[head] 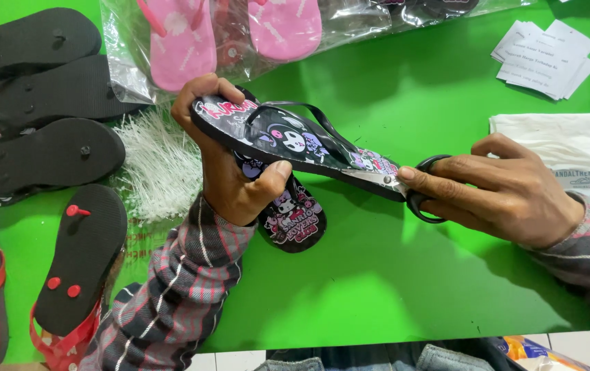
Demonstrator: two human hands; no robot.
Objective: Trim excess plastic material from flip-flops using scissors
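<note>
Black printed flip-flop held up above the green surface, sole edge toward the camera, black strap arching on top. Left hand grips its toe half: fingers curled over the far edge, thumb pressed against the near side, closed firmly on it. A second black printed flip-flop lies flat on the surface just under the first one, partly behind the left hand.

Right hand meets the heel end of the held flip-flop. Its fingers are closed through the black handles of a pair of scissors, blades pointing at the heel edge and touching it. Whether the blades are parted or shut cannot be told. Judging by this, the snip at the heel looks in hand, not finished; what is being cut is too small to see.

Left of the held flip-flop: a heap of thin white plastic ties, then several flip-flops lying sole-up, some with red straps. Behind it, pink flip-flops in a clear bag. To its right, beyond the right hand, a folded white cloth and a stack of paper slips.
</note>
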